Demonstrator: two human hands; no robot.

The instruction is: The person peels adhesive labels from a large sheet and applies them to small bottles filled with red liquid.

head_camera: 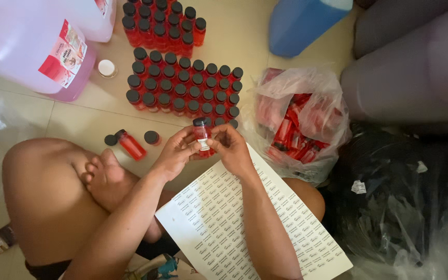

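Red liquid fills the small black-capped vial (201, 136) pinched upright between both hands, the left hand (175, 154) closed on it from one side and the right hand (231, 149) closed on it from the other, fingertips meeting over a small white label on its front. The step in hand looks like pressing that sticker flat onto the glass; the next move would seem to call for smoothing the label's edges with a thumb while the other hand keeps the vial from turning, then a short reach forward to stand it among the others. Just beyond the fingertips, nearly touching them, stands a tight block of capped red vials (184, 86), with a second block (162, 23) farther out, so there is little open floor directly ahead and a careless reach could topple the near row. Under the right wrist lies a white sheet of small labels (265, 233), its far corner close below the hands. Outward of the left hand one vial (129, 144) lies on its side between two loose black caps (151, 137), with bare tile around it, the freest room for setting things down. Outward of the right hand a clear plastic bag of red vials (294, 124) sits near, and past it dark bags crowd the edge. A large pink jug (32, 46) stands well off beyond the left hand.
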